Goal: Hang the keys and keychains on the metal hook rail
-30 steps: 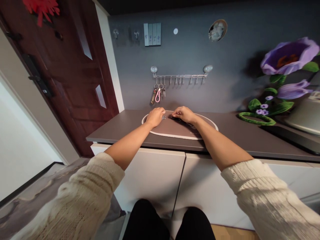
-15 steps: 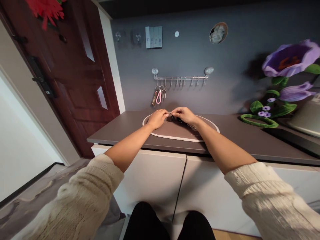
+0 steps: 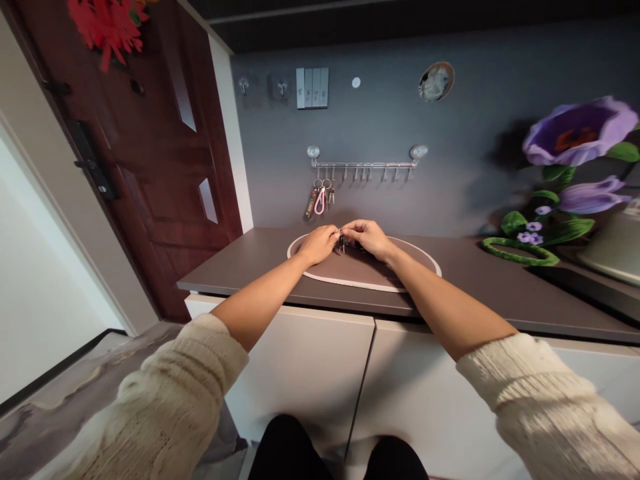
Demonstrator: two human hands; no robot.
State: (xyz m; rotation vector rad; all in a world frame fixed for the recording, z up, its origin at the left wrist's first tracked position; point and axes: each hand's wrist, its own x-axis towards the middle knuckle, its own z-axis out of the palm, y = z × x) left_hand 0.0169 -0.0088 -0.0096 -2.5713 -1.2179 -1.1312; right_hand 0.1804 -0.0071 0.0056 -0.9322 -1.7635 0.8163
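Observation:
Above a brown oval mat (image 3: 350, 279) with a pale rim, my two hands meet at the fingertips. Small dark keys (image 3: 342, 242) hang between them, seemingly from a ring pinched at the top. My left hand (image 3: 320, 244) is closed, thumb and fingers pressed together on this bunch. From the other side my right hand (image 3: 369, 239) pinches it as well. Some dark thing lies under my right hand, mostly hidden by it. On the wall behind, a hook rail (image 3: 365, 165) carries several hooks, with a pink loop keychain (image 3: 319, 201) and other keys at its left end.
A dark red door (image 3: 165, 153) stands at the left. Purple artificial flowers (image 3: 575, 137) with a green base rise from the right of the countertop (image 3: 465, 280). White cabinet doors (image 3: 300, 353) lie below the counter edge. A switch panel (image 3: 313, 88) is on the wall.
The keys now hang visibly between my hands, where only a small bit showed before. My view has tilted up slightly, so everything sits a little lower.

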